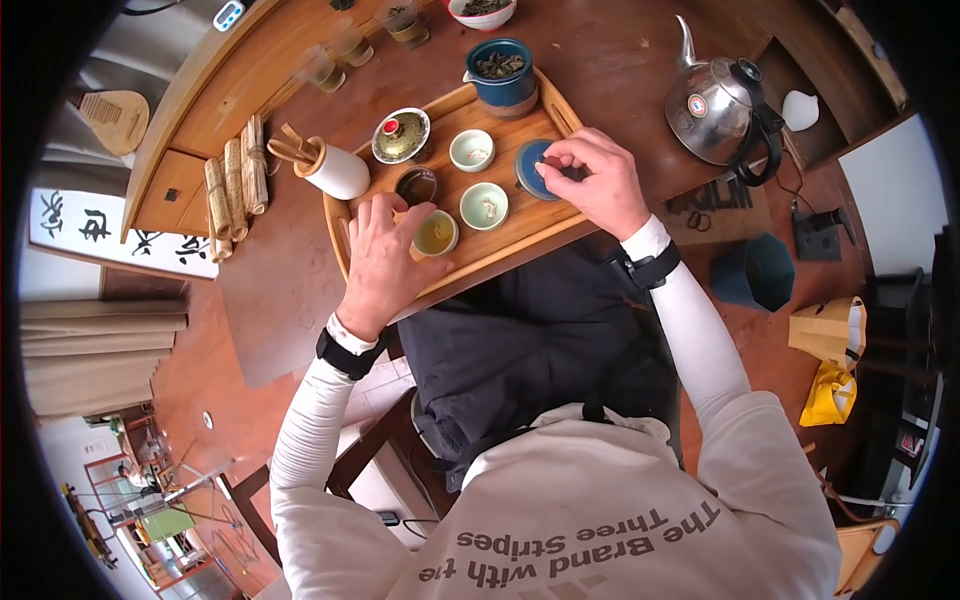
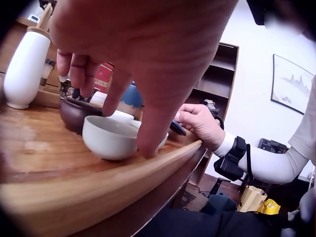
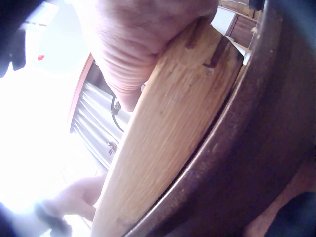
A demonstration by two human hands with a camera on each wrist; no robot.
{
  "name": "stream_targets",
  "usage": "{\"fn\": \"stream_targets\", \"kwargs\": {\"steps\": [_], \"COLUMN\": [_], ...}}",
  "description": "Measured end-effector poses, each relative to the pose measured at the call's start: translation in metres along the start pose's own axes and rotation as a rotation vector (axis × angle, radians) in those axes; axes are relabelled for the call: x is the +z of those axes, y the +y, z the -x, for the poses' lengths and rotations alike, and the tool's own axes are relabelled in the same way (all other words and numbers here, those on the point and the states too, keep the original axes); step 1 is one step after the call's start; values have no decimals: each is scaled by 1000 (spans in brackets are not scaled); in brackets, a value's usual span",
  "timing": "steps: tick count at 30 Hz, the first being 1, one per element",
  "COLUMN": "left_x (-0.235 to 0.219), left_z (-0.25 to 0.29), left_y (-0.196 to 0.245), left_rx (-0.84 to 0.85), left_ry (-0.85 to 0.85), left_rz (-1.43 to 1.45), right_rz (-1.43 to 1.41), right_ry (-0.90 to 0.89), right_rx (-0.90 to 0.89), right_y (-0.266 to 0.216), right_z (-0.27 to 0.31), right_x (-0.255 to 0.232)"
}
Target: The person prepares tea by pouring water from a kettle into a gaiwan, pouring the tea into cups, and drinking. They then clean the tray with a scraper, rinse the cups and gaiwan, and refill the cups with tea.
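Observation:
My left hand (image 1: 385, 255) reaches over a pale green teacup (image 1: 436, 233) of yellowish tea, its fingers spread around the rim. In the left wrist view the thumb is beside this cup (image 2: 109, 138), and a fingertip is right at the far rim. My right hand (image 1: 595, 180) pinches a round blue lid (image 1: 535, 178), which the left wrist view shows tilted. Two more pale teacups (image 1: 485, 207) stand between the hands, with small bits inside. A dark brown cup (image 1: 416, 186) is just behind the left fingers. The blue teapot (image 1: 500, 85), uncovered, holds dark tea leaves.
A wooden tray (image 1: 450, 103) carries the cups, teapot and a patterned lidded bowl (image 1: 402, 133). At left stand a white tool holder (image 1: 338, 172) and bamboo rolls (image 1: 232, 180). A steel kettle (image 1: 715, 110) is at right; several glasses (image 1: 352, 45) line the back.

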State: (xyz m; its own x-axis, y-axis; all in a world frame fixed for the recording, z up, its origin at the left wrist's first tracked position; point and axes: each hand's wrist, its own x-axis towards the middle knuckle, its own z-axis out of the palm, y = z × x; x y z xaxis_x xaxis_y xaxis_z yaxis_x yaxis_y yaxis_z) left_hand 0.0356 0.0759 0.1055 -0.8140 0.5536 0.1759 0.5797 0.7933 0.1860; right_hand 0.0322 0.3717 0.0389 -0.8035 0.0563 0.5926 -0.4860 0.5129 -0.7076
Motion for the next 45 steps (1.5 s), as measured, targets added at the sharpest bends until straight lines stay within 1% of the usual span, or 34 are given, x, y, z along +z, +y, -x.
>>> {"fn": "stream_targets", "kwargs": {"steps": [1, 7, 14, 16, 19, 21, 23, 24, 25, 27, 28, 31, 33, 35, 36, 37, 39, 40, 41, 43, 45], "left_x": [1, 8, 8, 9, -4, -21, -35, -36, -36, -40, -44, -53, -43, -35, -36, -34, -29, -26, -23, -16, -10], "left_z": [3, -1, -2, 0, -5, -14, -29, -37, -48, -71, -84, -123, -149, -170, -176, -182, -194, -200, -204, -212, -216], "left_y": [-2, -6, -5, -6, -5, 1, 8, 4, 1, -3, -5, 4, -1, -1, 8, 14, 21, 22, 23, 23, 23], "left_rx": [-7, 30, -2, -6, -41, -39, -306, -283, -279, -267, -209, -212, -192, -137, -101, -93, -41, 23, 28, 129, 158], "left_ry": [-35, 3, -35, -2, -2, 19, -88, -61, -62, 5, 32, 37, 46, 56, 69, 66, 24, 45, 43, 105, 104], "left_rz": [-7, -21, 33, 19, 102, 71, 471, 529, 527, 503, 519, 477, 468, 386, 244, 245, 116, 30, 29, -127, -174], "right_rz": [3, 39, 15, 17, 6, -10, -32, -32, -16, -1, -11, -25, -28, -6, -19, -14, -34, -42, -41, -29, -45], "right_ry": [-1, -15, -13, -13, -9, -4, 3, 6, 4, 5, 3, 13, 24, 34, 43, 49, 52, 47, 52, 50, 55], "right_rx": [-2, -4, 6, 1, -11, -20, -2, -2, -12, -21, -11, -3, -2, -32, -23, -19, -18, -11, -9, -48, -26], "right_y": [1, 1, 1, 1, 1, 1, 2, 2, 2, 1, 1, 2, 2, 3, 2, 2, 2, 1, 2, 3, 2], "right_z": [0, 0, 0, -1, 0, 1, 1, 1, 0, 1, 1, 1, 1, 0, 0, 0, 0, 0, 0, 0, 0], "right_x": [0, -1, -1, -2, -1, 0, 1, 0, -1, -1, -1, -1, -1, -1, -1, -1, -1, -2, -2, -3, -3]}}
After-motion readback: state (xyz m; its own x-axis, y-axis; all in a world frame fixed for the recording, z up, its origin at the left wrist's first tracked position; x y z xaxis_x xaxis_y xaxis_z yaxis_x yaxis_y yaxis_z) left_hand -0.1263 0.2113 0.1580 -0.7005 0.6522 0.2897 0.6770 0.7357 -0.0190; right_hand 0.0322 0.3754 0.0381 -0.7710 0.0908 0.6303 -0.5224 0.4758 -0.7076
